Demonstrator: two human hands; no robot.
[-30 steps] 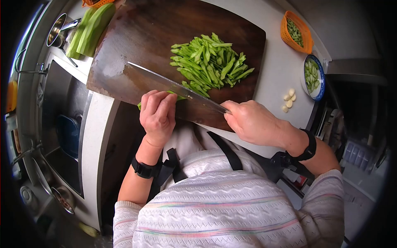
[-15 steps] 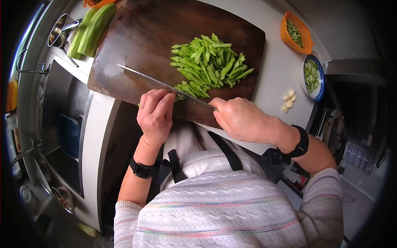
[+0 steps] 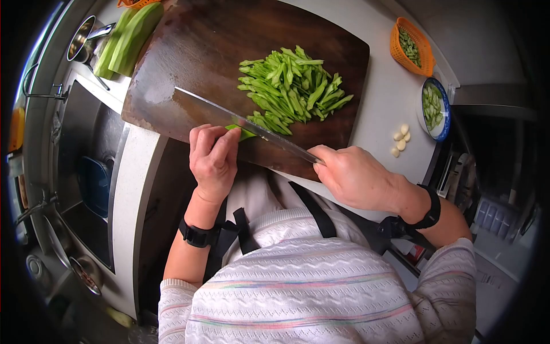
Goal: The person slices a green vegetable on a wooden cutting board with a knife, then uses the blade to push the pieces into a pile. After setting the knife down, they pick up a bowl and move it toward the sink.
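Note:
My right hand is closed around the handle of a kitchen knife. Its long blade slants up and left over the near part of the dark wooden cutting board. With curled fingers, my left hand presses a bright green vegetable piece on the board at the near edge. That piece lies beside the blade, partly hidden by my fingers. Beyond the knife, a heap of slender green vegetable slices covers the board's centre-right.
Peeled garlic cloves lie on the counter at right, near a blue-rimmed bowl of cut vegetables and an orange basket of green pieces. Long pale-green gourds and a metal pot stand upper left, above the sink.
My right hand and the knife have shifted right and toward my body. More of the green piece shows beside my left fingers, which have stayed nearly in place.

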